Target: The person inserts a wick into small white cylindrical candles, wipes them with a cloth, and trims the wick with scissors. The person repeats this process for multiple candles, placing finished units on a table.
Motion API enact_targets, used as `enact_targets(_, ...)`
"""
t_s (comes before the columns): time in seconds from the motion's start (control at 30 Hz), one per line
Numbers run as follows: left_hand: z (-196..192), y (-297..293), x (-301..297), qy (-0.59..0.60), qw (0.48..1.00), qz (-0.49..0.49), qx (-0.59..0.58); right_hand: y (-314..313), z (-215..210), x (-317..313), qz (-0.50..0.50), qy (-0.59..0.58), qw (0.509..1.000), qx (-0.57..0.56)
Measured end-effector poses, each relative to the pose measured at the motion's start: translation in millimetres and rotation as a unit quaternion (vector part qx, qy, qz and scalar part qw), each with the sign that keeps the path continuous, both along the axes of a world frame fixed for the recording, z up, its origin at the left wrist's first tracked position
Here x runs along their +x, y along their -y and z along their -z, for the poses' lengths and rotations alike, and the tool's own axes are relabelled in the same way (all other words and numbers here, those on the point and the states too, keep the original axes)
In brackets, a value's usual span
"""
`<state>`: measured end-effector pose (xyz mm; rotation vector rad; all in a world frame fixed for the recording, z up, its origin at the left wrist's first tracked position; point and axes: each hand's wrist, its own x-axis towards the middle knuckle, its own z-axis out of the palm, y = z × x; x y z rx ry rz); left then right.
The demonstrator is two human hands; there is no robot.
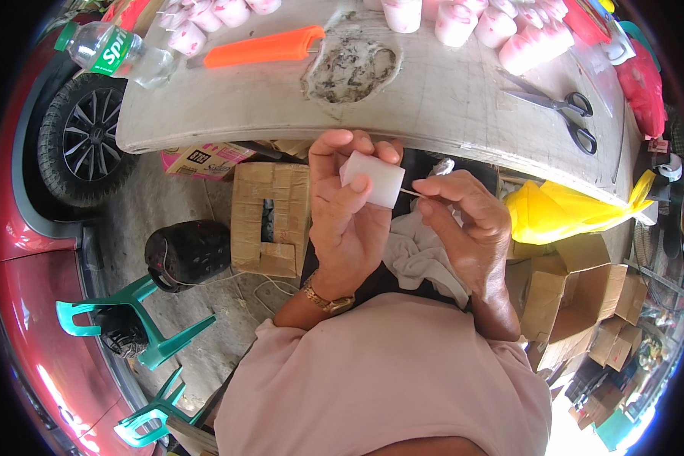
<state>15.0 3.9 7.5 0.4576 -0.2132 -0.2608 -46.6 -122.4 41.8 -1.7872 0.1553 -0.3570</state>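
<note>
A stubby white candle with a smooth, waxy look lies on its side in my left hand. The thumb presses its near side while the fingers curl behind it. From its right end sticks a thin pale wick. My right hand pinches the wick's outer end between thumb and forefinger, a little apart from the candle. Both hands are raised in front of the table's near edge, above my lap. A whitish cloth lies on my lap beneath them.
Pink-and-white candles crowd the table's far side. An orange-sleeved blade, a plastic bottle and black scissors lie there too. A yellow bag and cardboard boxes flank me. Green chairs stand left.
</note>
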Motion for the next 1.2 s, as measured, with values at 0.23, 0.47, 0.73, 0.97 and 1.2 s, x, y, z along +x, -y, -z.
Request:
enact_targets(0.23, -3, 7, -5, -0.005, 1.000, 0.006, 0.018, 0, 3, 3, -0.009, 0.035, 0.998, -0.049)
enact_targets(0.47, 0, 6, -2, 0.018, 0.999, -0.008, 0.026, 5, 4, 3, -0.022, 0.033, 0.998, -0.045)
enact_targets(0.73, 3, 12, -4, 0.047, 0.999, 0.001, 0.026, 8, 11, 1, -0.017, 0.025, 0.999, -0.027)
enact_targets(0.97, 2, 16, -3, 0.078, 0.996, -0.005, 0.053, 4, -1, 2, -0.002, -0.026, 0.992, 0.120)
enact_targets(1.2, -6, 4, -3, 0.055, 0.973, 0.117, 0.193, 30, -17, 22, -0.083, 0.089, 0.988, -0.092)
